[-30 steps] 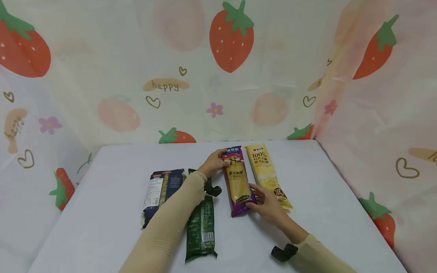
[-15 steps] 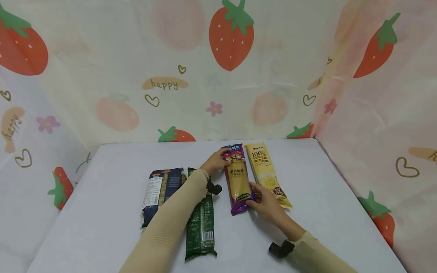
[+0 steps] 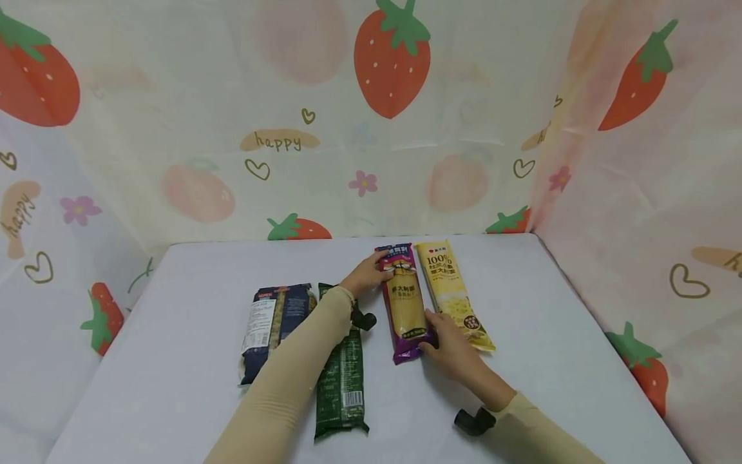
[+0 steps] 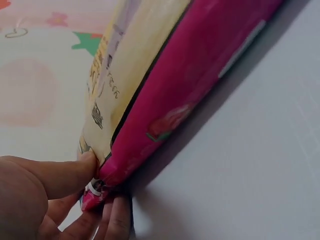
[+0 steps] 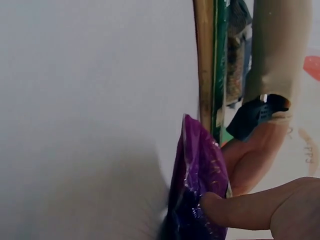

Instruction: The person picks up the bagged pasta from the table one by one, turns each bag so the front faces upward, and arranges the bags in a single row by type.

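A purple spaghetti packet [image 3: 406,299] with a clear window lies lengthwise near the middle of the white table. At its far end my left hand [image 3: 366,276] pinches it; in the left wrist view the thumb [image 4: 75,175] presses on top with fingers tucked underneath. My right hand [image 3: 455,348] holds the near end from the right, and the right wrist view has its thumb [image 5: 235,210] against the crinkled purple wrapper [image 5: 202,160]. Right alongside lies a yellow spaghetti packet [image 3: 452,293], its lower part close behind my right hand.
Left of the purple packet lies a green pasta packet [image 3: 342,386], partly covered by my left forearm. Further left is a dark blue pasta bag [image 3: 266,328] with a white label. A strawberry-print curtain [image 3: 394,161] stands behind the table [image 3: 522,399] and along its sides.
Both hands keep hold of the purple packet, which stays almost in place. My right wrist has shifted slightly to the left and away.
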### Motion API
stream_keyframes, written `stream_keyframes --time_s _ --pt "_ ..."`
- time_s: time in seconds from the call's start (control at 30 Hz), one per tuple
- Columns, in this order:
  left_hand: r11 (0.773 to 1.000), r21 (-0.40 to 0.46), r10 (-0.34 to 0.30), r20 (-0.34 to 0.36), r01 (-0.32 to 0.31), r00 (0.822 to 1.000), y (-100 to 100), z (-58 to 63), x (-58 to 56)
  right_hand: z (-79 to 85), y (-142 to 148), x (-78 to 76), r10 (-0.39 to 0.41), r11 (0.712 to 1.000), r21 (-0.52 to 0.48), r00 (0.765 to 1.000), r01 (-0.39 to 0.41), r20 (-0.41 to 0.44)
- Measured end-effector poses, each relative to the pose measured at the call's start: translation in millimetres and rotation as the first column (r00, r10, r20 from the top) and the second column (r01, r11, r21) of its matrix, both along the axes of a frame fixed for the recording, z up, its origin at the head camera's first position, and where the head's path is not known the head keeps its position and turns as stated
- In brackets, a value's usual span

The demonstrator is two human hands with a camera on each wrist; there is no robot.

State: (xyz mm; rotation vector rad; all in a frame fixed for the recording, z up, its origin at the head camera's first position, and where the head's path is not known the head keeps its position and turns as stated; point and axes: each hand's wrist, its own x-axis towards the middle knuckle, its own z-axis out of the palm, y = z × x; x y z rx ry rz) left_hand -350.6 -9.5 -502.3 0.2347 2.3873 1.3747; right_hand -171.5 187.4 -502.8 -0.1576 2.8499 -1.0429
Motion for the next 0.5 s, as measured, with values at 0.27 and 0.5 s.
stream_keyframes --time_s 0.27,0.5 --pt "0.999 0.042 0.007 -0.02 -0.006 1.0 -7 -1.6 6.2 5.7 -11 11.2 0.029 0.999 0.015 0.999 -0.029 -0.04" --pt "0.993 -0.071 -0.1 -0.11 0.093 0.989 -17 9.1 11.8 14.1 -16 20.5 0.075 0.997 0.006 0.993 -0.074 -0.095"
